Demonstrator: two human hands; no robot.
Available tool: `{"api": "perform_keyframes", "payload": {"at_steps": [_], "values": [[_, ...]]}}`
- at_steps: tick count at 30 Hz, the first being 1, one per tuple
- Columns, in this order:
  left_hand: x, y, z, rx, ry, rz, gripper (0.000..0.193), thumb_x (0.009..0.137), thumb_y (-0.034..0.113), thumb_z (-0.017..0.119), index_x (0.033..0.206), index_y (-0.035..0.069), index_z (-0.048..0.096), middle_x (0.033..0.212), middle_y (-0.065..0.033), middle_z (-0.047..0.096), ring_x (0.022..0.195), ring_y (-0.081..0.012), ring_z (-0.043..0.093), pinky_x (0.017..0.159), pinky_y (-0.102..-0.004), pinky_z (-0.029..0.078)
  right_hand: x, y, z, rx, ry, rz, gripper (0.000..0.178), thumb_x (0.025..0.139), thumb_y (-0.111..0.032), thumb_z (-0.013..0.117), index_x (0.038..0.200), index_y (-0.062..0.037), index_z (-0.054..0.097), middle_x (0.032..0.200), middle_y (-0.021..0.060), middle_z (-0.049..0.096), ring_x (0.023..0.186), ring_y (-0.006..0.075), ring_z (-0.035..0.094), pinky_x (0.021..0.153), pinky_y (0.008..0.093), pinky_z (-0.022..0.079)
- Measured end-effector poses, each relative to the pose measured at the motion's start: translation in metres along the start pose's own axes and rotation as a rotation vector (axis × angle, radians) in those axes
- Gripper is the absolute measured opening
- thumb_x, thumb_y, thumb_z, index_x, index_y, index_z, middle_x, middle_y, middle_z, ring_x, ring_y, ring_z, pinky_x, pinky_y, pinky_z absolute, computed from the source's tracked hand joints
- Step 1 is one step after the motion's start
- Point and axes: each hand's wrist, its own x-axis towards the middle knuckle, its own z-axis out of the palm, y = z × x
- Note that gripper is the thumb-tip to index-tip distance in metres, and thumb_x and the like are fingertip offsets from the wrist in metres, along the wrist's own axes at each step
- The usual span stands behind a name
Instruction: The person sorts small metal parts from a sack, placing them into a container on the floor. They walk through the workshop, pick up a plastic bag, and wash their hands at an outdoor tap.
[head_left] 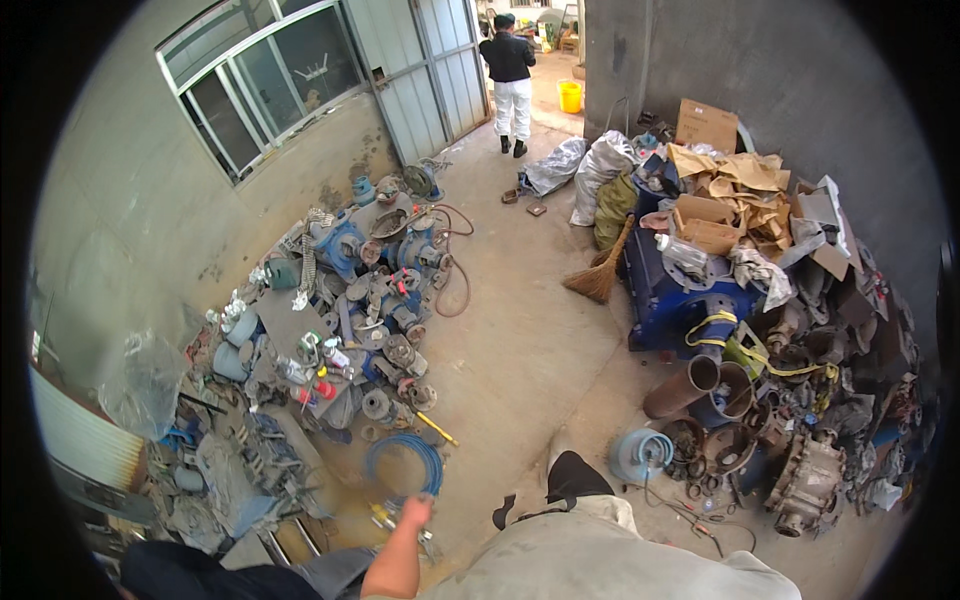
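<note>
My left hand (415, 512) is low in the picture, left of centre, with its bare forearm rising from the lower edge. Its fingers look closed, and whatever they hold, if anything, cannot be made out. Just above it a coil of blue hose (408, 462) lies on the floor. Beside the hand, to its left, is a small yellow and silver metal piece (384, 518), partly blurred. A yellow-handled bar (437, 429) lies a little beyond the coil. My right hand is not in view; grey-beige clothing (590, 555) fills the bottom middle.
Blue pumps and metal parts (385, 290) are heaped at left. A blue gas cylinder (641, 457), rusty pipe (683, 387), gearbox casing (808, 482) and broom (600, 275) stand at right. Dark clothing (190, 575) shows lower left. A person (512, 85) stands at the doorway.
</note>
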Motion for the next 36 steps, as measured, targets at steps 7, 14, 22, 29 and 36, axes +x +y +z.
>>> {"api": "perform_keyframes", "payload": {"at_steps": [7,14,22,29,36], "values": [[0.141,0.185,-0.072,-0.107,0.060,-0.066,0.033,0.091,0.029,0.069,0.110,0.002,0.071,0.105,-0.0158,0.074,0.084,-0.0257,0.073,0.078,-0.0408,0.057,0.129,-0.184,-0.097,-0.395,-0.198,-0.412,0.028,0.083,-0.028,0.065,0.101,-0.0114,0.077,0.104,0.0157,0.075,0.101,0.0337,0.071,0.084,0.0477,0.057],[0.167,0.240,-0.063,0.346,-0.276,-0.115,0.033,0.089,0.030,0.068,0.110,0.005,0.071,0.106,-0.0168,0.073,0.089,-0.0298,0.072,0.082,-0.0427,0.056,0.261,-0.613,-0.376,-0.112,0.206,-0.658,0.044,0.089,-0.044,0.060,0.103,-0.0047,0.074,0.106,0.0216,0.072,0.105,0.0407,0.066,0.089,0.0474,0.054],[0.291,0.348,-0.062,0.333,-0.310,-0.150,0.033,0.087,0.032,0.068,0.110,0.008,0.072,0.107,-0.0180,0.072,0.095,-0.0345,0.070,0.086,-0.0449,0.055,0.221,-0.950,-0.618,0.507,0.215,-1.117,0.046,0.078,-0.022,0.077,0.119,-0.0046,0.067,0.112,0.0185,0.071,0.105,0.0331,0.068,0.091,0.0400,0.054],[0.520,0.525,-0.157,0.744,-0.386,0.282,0.034,0.085,0.033,0.068,0.110,0.010,0.072,0.108,-0.0190,0.072,0.100,-0.0386,0.068,0.090,-0.0469,0.054,0.333,-0.952,-0.617,-0.118,0.150,-0.501,0.038,0.073,-0.034,0.077,0.102,-0.0091,0.076,0.099,0.0187,0.074,0.090,0.0331,0.071,0.080,0.0427,0.056],[0.778,0.856,-0.298,-0.073,-0.021,0.136,0.026,0.096,0.019,0.066,0.111,-0.002,0.067,0.084,-0.0100,0.071,0.070,-0.0167,0.066,0.064,-0.0319,0.052,0.392,-0.882,-0.569,0.395,-0.127,-0.058,0.031,0.089,-0.028,0.065,0.077,-0.0006,0.072,0.069,0.0101,0.072,0.055,0.0201,0.067,0.053,0.0380,0.052]]}}
